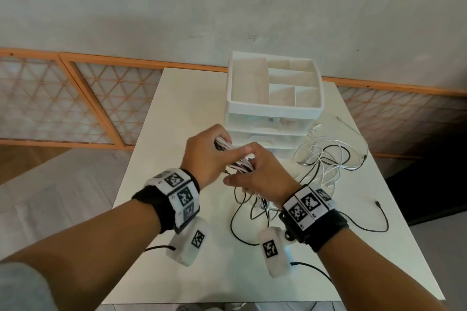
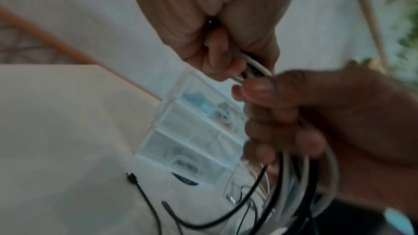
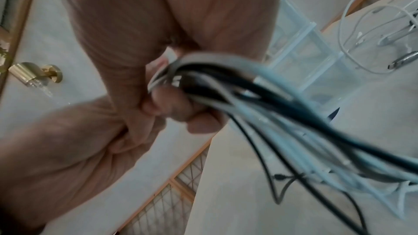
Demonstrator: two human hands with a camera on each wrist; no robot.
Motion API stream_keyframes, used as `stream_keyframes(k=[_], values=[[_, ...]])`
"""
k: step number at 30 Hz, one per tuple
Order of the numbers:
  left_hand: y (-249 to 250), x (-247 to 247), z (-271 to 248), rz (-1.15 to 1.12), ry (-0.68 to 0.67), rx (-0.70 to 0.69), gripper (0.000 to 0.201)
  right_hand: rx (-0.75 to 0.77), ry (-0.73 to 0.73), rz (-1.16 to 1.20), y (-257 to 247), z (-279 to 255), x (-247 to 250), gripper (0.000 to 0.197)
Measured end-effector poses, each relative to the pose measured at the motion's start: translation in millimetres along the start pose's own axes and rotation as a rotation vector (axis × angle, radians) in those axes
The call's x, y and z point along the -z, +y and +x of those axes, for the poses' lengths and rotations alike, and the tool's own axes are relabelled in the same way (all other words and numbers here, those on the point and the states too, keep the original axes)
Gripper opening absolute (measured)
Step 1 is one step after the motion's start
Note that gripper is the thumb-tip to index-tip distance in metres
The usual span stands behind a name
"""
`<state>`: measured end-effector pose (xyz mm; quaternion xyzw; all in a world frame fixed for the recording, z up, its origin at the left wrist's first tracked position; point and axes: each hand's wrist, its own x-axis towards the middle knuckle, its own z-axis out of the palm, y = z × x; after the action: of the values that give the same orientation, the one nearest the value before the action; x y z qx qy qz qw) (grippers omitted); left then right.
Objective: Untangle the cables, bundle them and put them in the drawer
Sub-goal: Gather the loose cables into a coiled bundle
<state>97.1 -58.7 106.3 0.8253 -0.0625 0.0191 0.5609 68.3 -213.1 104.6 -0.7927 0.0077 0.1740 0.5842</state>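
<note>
Pale plaster wall point(image 1: 227, 2) and orange-framed lattice panels point(image 1: 75, 98) behind a white tabletop point(image 1: 156, 134). At the tabletop's far edge, a white drawer unit point(image 1: 274, 111) with clear drawer fronts, all closed, and a divided open tray on top. Held just in front of the unit, above the tabletop, a bundle of white and black cables point(image 1: 236, 156), gripped at one end by the left hand point(image 1: 206, 153), fingers point(image 2: 217, 54) curled tightly round the looped strands. Right hand point(image 1: 262, 171) closed round the same bundle just beside the left, strands trailing down from it. More loose cables point(image 1: 328, 156) tangled on the tabletop right of the unit, one black lead point(image 1: 379, 219) running toward the right edge. Marker-printed bands on both wrists.
</note>
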Motion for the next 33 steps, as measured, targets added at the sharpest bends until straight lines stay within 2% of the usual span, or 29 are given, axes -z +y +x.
stream_keyframes(k=[2, 3, 4, 6, 7, 8, 10, 12, 13, 15, 18, 20, 22, 24, 27, 29, 31, 33], values=[[-8, 11, 9, -0.087, 0.090, 0.141, 0.043, 0.008, -0.013, -0.058, 4, 1, 10, 0.029], [-13, 18, 14, -0.112, 0.085, 0.231, 0.044, 0.021, 0.000, -0.123, 7, 0, 16, 0.024], [-17, 25, 17, -0.068, 0.035, 0.312, 0.048, 0.040, 0.013, -0.211, 10, 0, 20, 0.029], [-25, 36, 21, 0.317, -0.135, 0.367, 0.065, 0.076, 0.024, -0.400, 14, 1, 20, 0.039], [-23, 36, 20, 0.500, -0.169, 0.328, 0.076, 0.092, 0.021, -0.479, 13, 2, 18, 0.039], [-17, 33, 19, 0.557, -0.161, 0.234, 0.082, 0.110, 0.009, -0.539, 10, 3, 14, 0.035], [4, 20, 14, 0.427, -0.194, 0.008, 0.074, 0.158, -0.022, -0.595, 1, 7, 4, 0.021], [22, 2, 4, 0.336, -0.329, -0.075, 0.057, 0.237, -0.022, -0.608, -10, 9, -3, 0.011], [23, -5, 1, 0.345, -0.344, -0.062, 0.057, 0.277, -0.001, -0.579, -15, 9, -4, 0.012], [19, -8, 1, 0.416, -0.273, -0.027, 0.068, 0.293, 0.076, -0.403, -18, 7, 1, 0.012], [16, 1, 5, 0.582, -0.271, 0.001, 0.079, 0.281, 0.131, -0.153, -5, 0, 15, 0.027], [27, 9, 10, 0.503, -0.244, 0.038, 0.075, 0.243, 0.137, -0.290, 18, -3, 28, 0.033], [41, 20, 16, 0.334, -0.188, 0.073, 0.067, 0.191, 0.175, -0.510, 51, -2, 44, 0.039], [55, 30, 22, 0.189, -0.187, 0.082, 0.061, 0.099, 0.226, -0.634, 70, -3, 60, 0.039], [66, 34, 23, 0.243, -0.325, 0.043, 0.058, 0.000, 0.446, -0.650, 57, -2, 86, 0.026], [64, 34, 24, 0.304, -0.348, 0.023, 0.057, -0.003, 0.575, -0.628, 32, -5, 102, 0.026], [61, 33, 24, 0.333, -0.310, 0.013, 0.055, 0.033, 0.465, -0.758, 5, -14, 101, 0.034], [62, 28, 22, 0.335, -0.287, 0.011, 0.053, 0.201, 0.266, -0.673, -14, -22, 80, 0.043]])
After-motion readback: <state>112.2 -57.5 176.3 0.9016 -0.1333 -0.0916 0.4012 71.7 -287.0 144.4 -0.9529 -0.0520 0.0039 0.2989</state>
